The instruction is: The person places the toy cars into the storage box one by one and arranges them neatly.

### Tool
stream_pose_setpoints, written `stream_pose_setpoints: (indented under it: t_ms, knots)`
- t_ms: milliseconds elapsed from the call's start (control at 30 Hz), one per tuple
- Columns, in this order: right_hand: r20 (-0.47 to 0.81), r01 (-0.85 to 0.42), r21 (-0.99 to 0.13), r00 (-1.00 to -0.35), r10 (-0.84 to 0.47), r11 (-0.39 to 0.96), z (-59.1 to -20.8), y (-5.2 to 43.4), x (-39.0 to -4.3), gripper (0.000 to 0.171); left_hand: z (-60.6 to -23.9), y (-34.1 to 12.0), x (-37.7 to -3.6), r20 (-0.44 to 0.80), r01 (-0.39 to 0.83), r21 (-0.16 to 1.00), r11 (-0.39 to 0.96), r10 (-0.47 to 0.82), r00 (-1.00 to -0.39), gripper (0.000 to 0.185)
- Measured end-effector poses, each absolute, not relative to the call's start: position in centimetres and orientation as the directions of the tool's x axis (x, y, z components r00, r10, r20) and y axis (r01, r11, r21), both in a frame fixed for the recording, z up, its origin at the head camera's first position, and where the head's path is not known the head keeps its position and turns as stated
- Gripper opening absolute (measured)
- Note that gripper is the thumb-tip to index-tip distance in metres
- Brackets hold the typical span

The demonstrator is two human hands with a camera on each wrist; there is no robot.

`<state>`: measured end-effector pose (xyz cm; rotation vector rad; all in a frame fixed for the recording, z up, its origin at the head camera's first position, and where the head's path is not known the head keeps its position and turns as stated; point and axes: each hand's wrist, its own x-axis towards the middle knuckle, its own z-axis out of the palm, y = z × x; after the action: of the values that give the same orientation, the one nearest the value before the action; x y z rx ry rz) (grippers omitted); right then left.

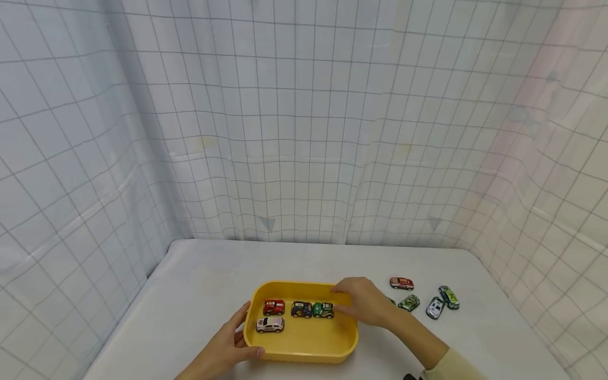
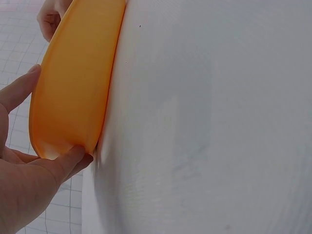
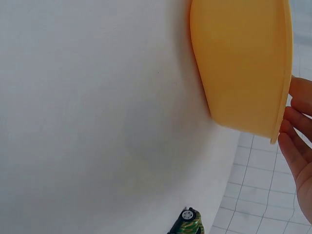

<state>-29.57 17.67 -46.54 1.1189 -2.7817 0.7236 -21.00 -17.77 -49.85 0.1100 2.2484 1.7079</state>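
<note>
A yellow plastic tray (image 1: 304, 343) sits on the white table, with my left hand (image 1: 228, 338) holding its left end. In the left wrist view, the thumb and fingers of that hand spread around the tray's outer corner. My right hand (image 1: 363, 303) reaches over the right rim, with fingertips right beside a green toy car (image 1: 323, 310). Left of that car stands a dark blue toy car (image 1: 301, 310), almost end to end with it. A red toy car (image 1: 274, 307) and a white toy car (image 1: 269, 324) stand in the tray's left part.
On the table to the right lie a red-orange toy car (image 1: 401, 283), a camouflage-green toy car (image 1: 409, 302), a silver-white toy car (image 1: 435, 307) and a green-yellow toy car (image 1: 448, 297). Another green one is partly hidden behind the right hand. Grid-patterned curtains (image 1: 304, 132) surround the table.
</note>
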Motion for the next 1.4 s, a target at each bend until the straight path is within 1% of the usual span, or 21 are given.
stream_pose_setpoints:
  t_ms: [200,367,800,1000,1200,1400]
  knots:
    - [0.279,-0.678,-0.389,-0.732,-0.622,0.624,-46.5,19.9,-29.8,0.034,-49.6,-17.8,-21.1,-0.208,-0.128,0.938,0.321,0.228,-0.951,0.113]
    - [0.285,-0.653,-0.359,-0.757,-0.587,0.667,-46.9,22.3,-29.7,0.035,-49.6,-17.9,-20.8,-0.222,-0.135,0.928,0.347,0.225,-0.949,0.116]
    - [0.273,-0.612,-0.381,-0.791,-0.548,0.693,-46.8,24.6,-29.6,0.031,-49.5,-17.8,-20.9,-0.236,-0.156,0.933,0.324,0.223,-0.946,0.115]
    - [0.298,-0.610,-0.379,-0.792,-0.532,0.696,-46.9,25.7,-29.3,0.030,-49.7,-17.9,-20.8,-0.232,-0.157,0.941,0.301,0.232,-0.945,0.115]
    - [0.316,-0.598,-0.348,-0.800,-0.510,0.722,-47.2,27.3,-29.3,0.032,-49.9,-17.9,-21.0,-0.231,-0.152,0.938,0.312,0.235,-0.944,0.115]
    - [0.336,-0.580,-0.368,-0.812,-0.478,0.727,-47.3,29.5,-29.5,0.034,-49.6,-17.9,-20.9,-0.242,-0.157,0.929,0.334,0.230,-0.943,0.114]
